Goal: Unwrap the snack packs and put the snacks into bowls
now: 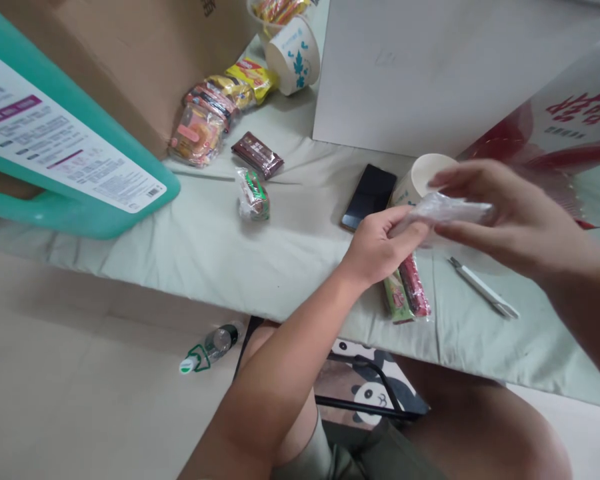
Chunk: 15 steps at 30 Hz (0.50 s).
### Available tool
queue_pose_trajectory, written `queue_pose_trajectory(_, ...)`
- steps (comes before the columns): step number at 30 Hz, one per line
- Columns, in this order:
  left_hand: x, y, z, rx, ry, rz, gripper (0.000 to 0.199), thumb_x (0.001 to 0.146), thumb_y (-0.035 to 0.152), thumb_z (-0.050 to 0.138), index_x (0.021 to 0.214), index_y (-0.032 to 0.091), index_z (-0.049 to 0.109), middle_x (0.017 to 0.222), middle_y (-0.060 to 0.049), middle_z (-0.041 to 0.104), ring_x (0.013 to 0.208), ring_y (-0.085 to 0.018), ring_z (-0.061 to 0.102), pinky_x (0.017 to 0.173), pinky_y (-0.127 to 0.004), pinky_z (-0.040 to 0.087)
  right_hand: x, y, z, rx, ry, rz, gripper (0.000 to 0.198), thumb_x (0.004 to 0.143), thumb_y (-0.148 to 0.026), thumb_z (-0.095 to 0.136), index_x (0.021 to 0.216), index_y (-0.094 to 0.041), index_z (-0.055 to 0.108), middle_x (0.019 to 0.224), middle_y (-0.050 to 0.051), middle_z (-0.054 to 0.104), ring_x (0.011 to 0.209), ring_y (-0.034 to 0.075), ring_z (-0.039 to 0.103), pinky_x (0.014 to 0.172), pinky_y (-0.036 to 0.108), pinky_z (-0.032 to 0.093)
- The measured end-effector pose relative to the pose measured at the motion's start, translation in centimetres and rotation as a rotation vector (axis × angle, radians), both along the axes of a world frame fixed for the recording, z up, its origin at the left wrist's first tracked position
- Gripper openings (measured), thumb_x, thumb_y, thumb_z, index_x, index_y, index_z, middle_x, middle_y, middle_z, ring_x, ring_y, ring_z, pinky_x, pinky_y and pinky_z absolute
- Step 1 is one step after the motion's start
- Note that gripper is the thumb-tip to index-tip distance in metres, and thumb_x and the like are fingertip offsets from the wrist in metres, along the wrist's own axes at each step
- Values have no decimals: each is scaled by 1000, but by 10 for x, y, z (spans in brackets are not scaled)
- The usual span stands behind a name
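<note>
My left hand (383,247) is closed around one end of a bundle of clear crinkled plastic wrap (445,210), held above the table. My right hand (510,220) is blurred by motion; its thumb and forefinger are spread apart on either side of the bundle's other end. Behind the bundle, partly covered by it, stands a white paper cup (425,177). Under my left hand lie a green snack packet (398,297) and a red snack packet (416,287), side by side. A white pen-like tool (484,288) rests on the cloth below my right hand.
A black phone (370,195) lies beside the cup. Further left are a brown wrapped bar (257,155), a small clear-wrapped snack (253,195), several packets (215,107) and a tipped paper cup (295,57). A turquoise jug (150,190), cardboard box (105,53) and white box (405,73) stand around them.
</note>
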State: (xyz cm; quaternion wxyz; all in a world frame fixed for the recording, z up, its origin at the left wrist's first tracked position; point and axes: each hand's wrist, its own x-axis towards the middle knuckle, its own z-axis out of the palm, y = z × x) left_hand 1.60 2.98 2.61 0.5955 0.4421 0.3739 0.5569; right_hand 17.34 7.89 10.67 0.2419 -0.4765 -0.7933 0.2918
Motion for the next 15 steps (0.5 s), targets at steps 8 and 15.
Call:
queue_pose_trajectory(8,4,2,1,-107,124,115,13,87,28,60,77,20,58,77,2,61,74,-12,56,73,-27,43,4,48,0,393,-440,-397,16,72,-12,68,87,-18,69,88,7,68,83,17,60,76,36,44)
queue_pose_trajectory(15,9,3,-2,-70,189,55,18,87,28,56,71,20,53,68,4,55,68,-11,50,68,-27,39,-17,105,-35,-76,-834,-128,15,78,-12,70,91,-13,76,86,7,75,70,12,60,66,32,37)
